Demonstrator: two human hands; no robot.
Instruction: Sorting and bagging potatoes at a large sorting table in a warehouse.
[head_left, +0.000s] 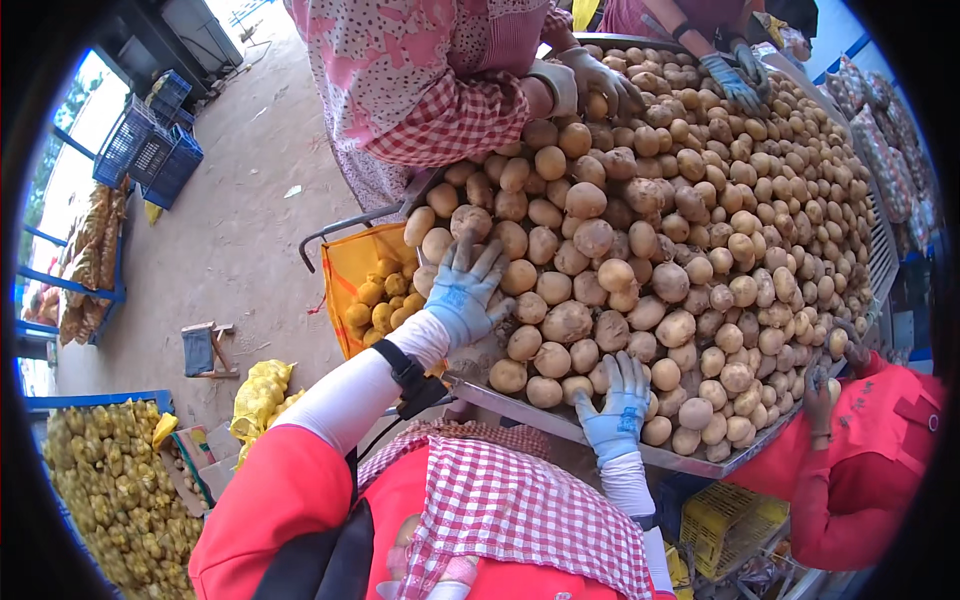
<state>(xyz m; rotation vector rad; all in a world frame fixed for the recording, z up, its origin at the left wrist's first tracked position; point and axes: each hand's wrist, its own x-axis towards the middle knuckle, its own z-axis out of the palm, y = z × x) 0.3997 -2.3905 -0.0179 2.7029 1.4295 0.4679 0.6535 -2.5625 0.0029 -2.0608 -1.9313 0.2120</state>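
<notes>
Potatoes with soil on their skins cover a large metal-edged sorting table. My left hand, in a light blue coated glove, lies with fingers spread on potatoes near the table's left end. Beside it, an orange mesh bag hangs from a metal bar at that end with potatoes inside. My right hand, gloved alike, rests with its fingers apart against potatoes along the near edge. Neither hand grips a potato that I can make out.
Co-workers' gloved hands touch potatoes at the far side; a person in red works at the right. A folding stool, blue crates, a yellow mesh sack and a blue-edged bin of bagged produce stand left. A yellow crate sits lower right.
</notes>
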